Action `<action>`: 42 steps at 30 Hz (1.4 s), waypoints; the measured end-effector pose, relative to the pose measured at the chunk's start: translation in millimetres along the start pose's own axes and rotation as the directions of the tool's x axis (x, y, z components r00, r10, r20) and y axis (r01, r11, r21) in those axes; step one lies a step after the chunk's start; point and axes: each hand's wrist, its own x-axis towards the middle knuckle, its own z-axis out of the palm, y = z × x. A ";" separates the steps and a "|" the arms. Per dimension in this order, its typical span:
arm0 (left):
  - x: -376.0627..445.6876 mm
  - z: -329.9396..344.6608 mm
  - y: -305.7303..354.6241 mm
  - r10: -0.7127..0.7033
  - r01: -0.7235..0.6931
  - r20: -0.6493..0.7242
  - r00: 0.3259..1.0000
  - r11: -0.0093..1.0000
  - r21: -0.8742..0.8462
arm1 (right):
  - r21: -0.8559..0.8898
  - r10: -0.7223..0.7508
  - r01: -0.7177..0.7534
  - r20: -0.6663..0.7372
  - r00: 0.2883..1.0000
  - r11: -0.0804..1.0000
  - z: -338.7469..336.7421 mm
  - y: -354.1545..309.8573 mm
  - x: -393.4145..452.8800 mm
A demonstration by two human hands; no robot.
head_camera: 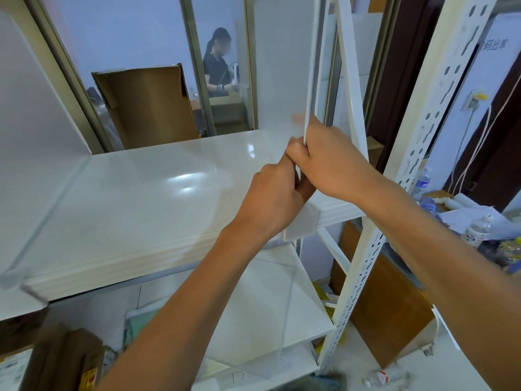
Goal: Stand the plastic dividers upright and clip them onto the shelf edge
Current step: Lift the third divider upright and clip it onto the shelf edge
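A translucent plastic divider (282, 80) stands upright at the right end of the white shelf (127, 198), its front edge running up from my hands. My right hand (329, 159) grips that front edge, fingers wrapped around it. Just below, my left hand (276, 193) is closed on the divider's lower front part, above its white clip foot (301, 224), which sits over the shelf's front edge. Another divider (33, 103) stands upright at the left end, with its clip (11, 275) on the shelf's front lip.
A perforated white upright (375, 249) and a slanted brace (352, 74) stand close to my right hand. A cardboard box (149, 108) leans behind the shelf. A lower shelf (267, 300) holds clear sheets. Bottles and clutter lie on the right. A person stands behind the glass.
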 end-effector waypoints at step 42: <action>-133.3 -160.6 -170.1 -0.077 -0.097 0.312 0.947 0.857 0.506 | -0.196 -0.304 0.317 0.094 0.948 0.928 43.6 96.4 -84.0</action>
